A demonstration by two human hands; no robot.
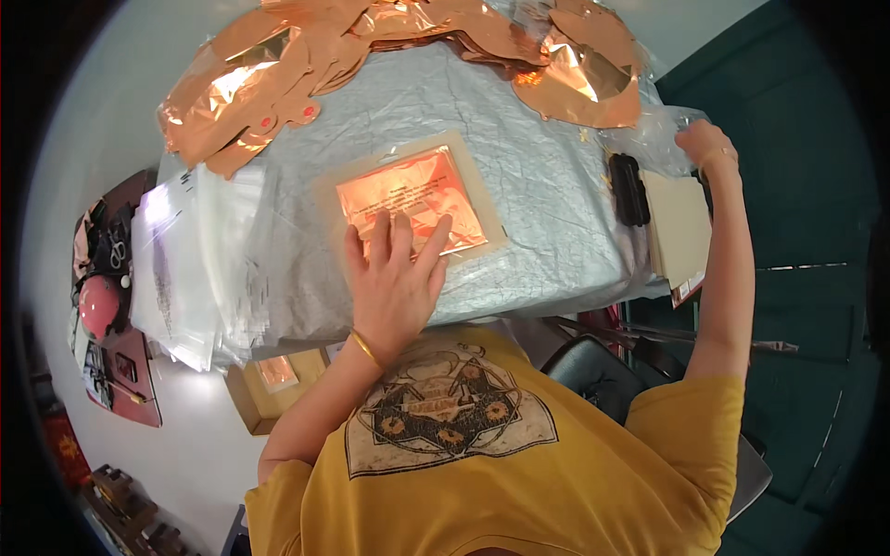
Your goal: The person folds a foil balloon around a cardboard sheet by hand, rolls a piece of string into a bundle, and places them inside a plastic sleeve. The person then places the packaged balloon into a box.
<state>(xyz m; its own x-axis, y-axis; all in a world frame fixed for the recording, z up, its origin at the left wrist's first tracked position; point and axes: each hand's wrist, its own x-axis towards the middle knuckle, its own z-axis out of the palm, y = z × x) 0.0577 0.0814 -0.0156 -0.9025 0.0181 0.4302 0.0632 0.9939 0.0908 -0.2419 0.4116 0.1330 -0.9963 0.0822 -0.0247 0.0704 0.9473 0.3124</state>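
Observation:
A flat, shiny copper-coloured packet (pixel 408 190) with dark print lies on a tan backing card (pixel 477 181) in the middle of the covered table. My left hand (pixel 394 278) rests palm down over the packet's lower part, its fingers spread. At the table's right side, my right hand (pixel 709 146) is closed, its fingers curled beside a crumpled clear plastic bag (pixel 654 130). Whatever those fingers hold, if anything, is hidden. Just below that bag are a black oblong object (pixel 629 190) and a stack of cream cards (pixel 675 227).
Piles of copper-coloured foil-and-card pieces (pixel 250 83) line the far edge. Clear plastic bags (pixel 199 269) hang over the table's left edge. Lower left is an open cardboard box (pixel 264 398); beyond it, a side table holds a pink round object (pixel 100 304). A dark chair (pixel 593 371) stands lower right.

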